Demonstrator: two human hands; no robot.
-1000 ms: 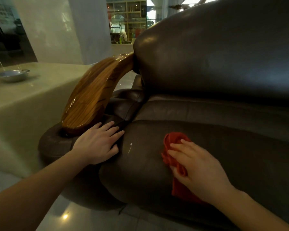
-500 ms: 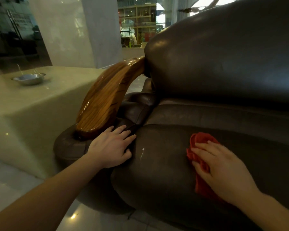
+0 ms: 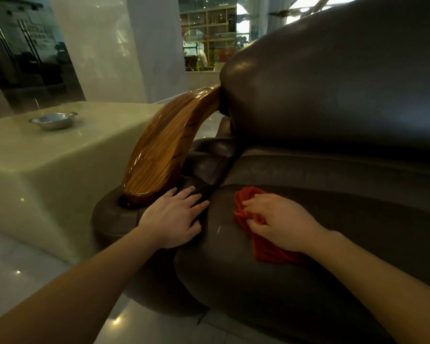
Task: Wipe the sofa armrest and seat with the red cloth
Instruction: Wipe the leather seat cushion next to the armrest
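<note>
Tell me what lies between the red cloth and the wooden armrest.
The left hand lies flat across the gap beside the seat, between the red cloth under the right hand and the wooden armrest. Nothing else visible intervenes.

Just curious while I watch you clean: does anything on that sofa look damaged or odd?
One thing: a thin pale streak on the dark seat cushion, between the left hand and the red cloth under the right hand. Scratch, smear or glare, I cannot tell. Nothing else stands out.
</note>
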